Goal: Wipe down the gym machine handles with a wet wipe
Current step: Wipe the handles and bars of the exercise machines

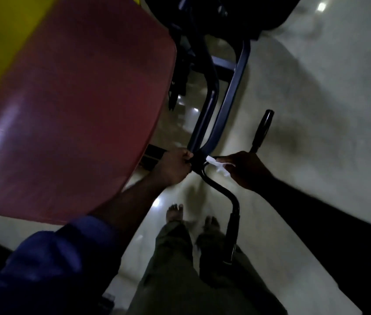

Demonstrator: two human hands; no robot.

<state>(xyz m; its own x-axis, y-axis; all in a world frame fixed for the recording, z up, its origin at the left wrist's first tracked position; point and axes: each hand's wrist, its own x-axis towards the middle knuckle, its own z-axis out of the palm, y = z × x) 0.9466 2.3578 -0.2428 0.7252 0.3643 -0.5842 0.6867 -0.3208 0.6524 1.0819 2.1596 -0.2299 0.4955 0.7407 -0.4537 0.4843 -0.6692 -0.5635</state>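
A black metal handlebar [216, 187] of a gym machine curves from a central junction toward two grips, one at the far right [262, 130] and one near my legs [232, 237]. My left hand [175, 167] grips the bar's junction from the left. A crumpled white wet wipe [217, 165] is pinched in my right hand [246, 170], pressed against the bar just right of the junction. The scene is dim and blurred.
A large red and yellow padded seat [66, 105] fills the left. The machine's dark blue frame tubes [225, 96] run up to the top. Pale glossy floor [316, 87] lies to the right. My bare feet [175, 212] stand below the bar.
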